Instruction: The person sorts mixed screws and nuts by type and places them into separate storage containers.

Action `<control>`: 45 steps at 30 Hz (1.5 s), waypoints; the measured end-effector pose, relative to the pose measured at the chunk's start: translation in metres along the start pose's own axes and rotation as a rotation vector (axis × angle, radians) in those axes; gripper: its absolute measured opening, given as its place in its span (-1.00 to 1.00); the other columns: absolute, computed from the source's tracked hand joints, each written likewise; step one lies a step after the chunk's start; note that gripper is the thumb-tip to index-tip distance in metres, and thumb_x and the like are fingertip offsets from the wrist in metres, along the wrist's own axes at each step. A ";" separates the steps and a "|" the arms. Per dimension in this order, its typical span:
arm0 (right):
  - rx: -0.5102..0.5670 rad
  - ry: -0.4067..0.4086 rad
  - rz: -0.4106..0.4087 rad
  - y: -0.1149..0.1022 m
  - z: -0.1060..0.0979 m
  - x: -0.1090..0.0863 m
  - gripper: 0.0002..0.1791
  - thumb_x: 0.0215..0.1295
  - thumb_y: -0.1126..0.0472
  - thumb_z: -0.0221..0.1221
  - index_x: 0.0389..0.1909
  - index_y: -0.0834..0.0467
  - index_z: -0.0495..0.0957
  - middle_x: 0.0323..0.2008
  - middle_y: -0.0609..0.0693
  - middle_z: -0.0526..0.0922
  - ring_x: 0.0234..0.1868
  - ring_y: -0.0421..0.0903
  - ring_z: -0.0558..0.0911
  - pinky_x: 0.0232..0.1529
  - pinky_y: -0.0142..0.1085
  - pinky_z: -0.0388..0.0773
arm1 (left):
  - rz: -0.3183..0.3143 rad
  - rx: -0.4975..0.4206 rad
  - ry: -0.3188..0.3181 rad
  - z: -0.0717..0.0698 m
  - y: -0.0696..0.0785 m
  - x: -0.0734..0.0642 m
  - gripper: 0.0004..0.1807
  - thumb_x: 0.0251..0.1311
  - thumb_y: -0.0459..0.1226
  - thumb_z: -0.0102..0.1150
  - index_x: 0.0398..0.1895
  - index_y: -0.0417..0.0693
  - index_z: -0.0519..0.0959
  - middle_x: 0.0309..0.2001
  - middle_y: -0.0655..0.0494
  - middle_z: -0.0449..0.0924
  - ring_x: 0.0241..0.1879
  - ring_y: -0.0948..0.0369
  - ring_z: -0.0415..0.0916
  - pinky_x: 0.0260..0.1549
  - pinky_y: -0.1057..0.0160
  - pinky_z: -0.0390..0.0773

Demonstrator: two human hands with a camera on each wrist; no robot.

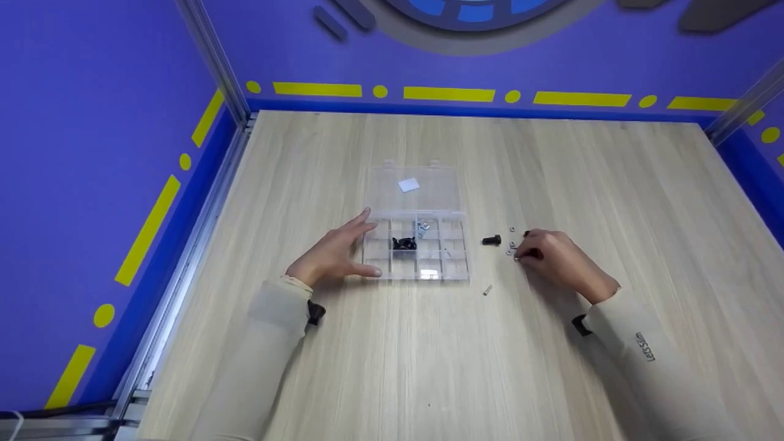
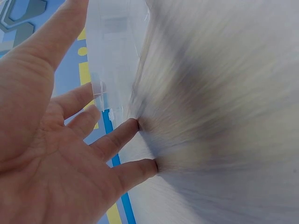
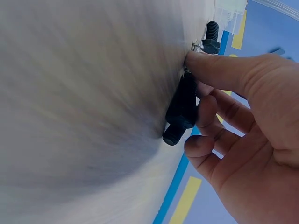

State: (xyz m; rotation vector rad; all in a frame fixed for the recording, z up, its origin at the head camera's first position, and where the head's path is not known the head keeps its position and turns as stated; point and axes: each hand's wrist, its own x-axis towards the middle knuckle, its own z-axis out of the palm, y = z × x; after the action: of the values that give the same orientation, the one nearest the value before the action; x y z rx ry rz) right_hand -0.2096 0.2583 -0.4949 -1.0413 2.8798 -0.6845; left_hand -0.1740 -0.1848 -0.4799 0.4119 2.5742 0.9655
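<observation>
Pale worktop (image 1: pixel 429 343) | small nuts (image 1: pixel 512 229) lie just left of the nearer right grip (image 1: pixel 554 257), fingertips drawn together, any hold hidden | black bolt (image 1: pixel 492 240) farther left, long axis sideways | left hand (image 1: pixel 334 250) spreads at case (image 1: pixel 453 266)

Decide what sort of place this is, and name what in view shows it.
Probably a booth-like workstation for small-parts handwork: a wood-grain table walled by blue-purple panels with yellow markings, and a clear compartment box beside a black bolt and small nuts.
</observation>
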 end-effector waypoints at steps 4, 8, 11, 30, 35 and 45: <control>0.003 -0.011 0.015 0.000 0.000 0.001 -0.84 0.14 0.53 0.40 -0.37 0.21 0.78 -0.33 0.02 0.71 -0.22 -0.01 0.71 -0.16 -0.08 0.69 | 0.012 0.007 0.003 -0.001 0.000 0.001 0.15 -0.01 0.04 0.61 0.61 -0.05 0.19 0.68 0.16 -0.24 0.62 0.11 -0.18 0.56 0.04 -0.01; 0.007 -0.017 0.026 0.000 0.001 0.001 -0.85 0.16 0.52 0.39 -0.36 0.22 0.77 -0.31 0.02 0.71 -0.22 -0.01 0.71 -0.17 -0.08 0.68 | 0.015 0.017 0.002 -0.001 0.000 0.001 0.14 -0.01 0.05 0.60 0.61 -0.05 0.19 0.68 0.16 -0.24 0.62 0.11 -0.18 0.56 0.05 0.00; 0.018 -0.015 0.042 -0.001 0.002 0.002 -0.87 0.20 0.49 0.37 -0.33 0.22 0.75 -0.29 0.02 0.73 -0.25 -0.06 0.70 -0.21 -0.12 0.67 | 0.006 0.019 -0.004 0.000 -0.001 0.001 0.15 -0.01 0.06 0.60 0.62 -0.03 0.19 0.68 0.16 -0.25 0.62 0.10 -0.19 0.56 0.05 -0.02; 0.059 0.129 -0.066 -0.009 -0.005 0.014 -0.81 0.23 0.58 0.26 -0.31 0.25 0.70 -0.33 0.02 0.73 -0.35 -0.17 0.62 -0.33 -0.21 0.63 | 0.017 0.010 -0.006 0.002 -0.003 0.000 0.15 0.00 0.05 0.59 0.62 -0.03 0.17 0.68 0.13 -0.26 0.63 0.07 -0.21 0.57 0.01 -0.06; 0.055 0.124 -0.066 -0.008 -0.005 0.017 -0.88 0.22 0.53 0.33 -0.31 0.27 0.73 -0.34 0.04 0.75 -0.37 -0.13 0.64 -0.34 -0.15 0.65 | 0.020 0.021 -0.002 0.001 -0.002 0.000 0.14 0.01 0.04 0.60 0.62 -0.03 0.17 0.68 0.13 -0.23 0.62 0.06 -0.18 0.56 -0.01 -0.02; 0.047 0.070 -0.048 -0.015 -0.010 0.026 -0.83 0.28 0.48 0.30 -0.18 0.26 0.78 -0.30 0.02 0.76 -0.43 -0.18 0.59 -0.40 -0.27 0.58 | 0.016 0.023 0.006 0.000 -0.001 0.000 0.15 0.00 0.04 0.60 0.62 -0.02 0.18 0.68 0.13 -0.24 0.62 0.05 -0.18 0.56 0.00 -0.03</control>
State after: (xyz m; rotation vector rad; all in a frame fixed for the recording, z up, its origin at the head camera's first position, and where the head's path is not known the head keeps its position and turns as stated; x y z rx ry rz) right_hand -0.2222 0.2357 -0.4760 -1.1058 2.8896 -0.8030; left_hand -0.1744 -0.1849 -0.4808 0.4380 2.5932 0.9443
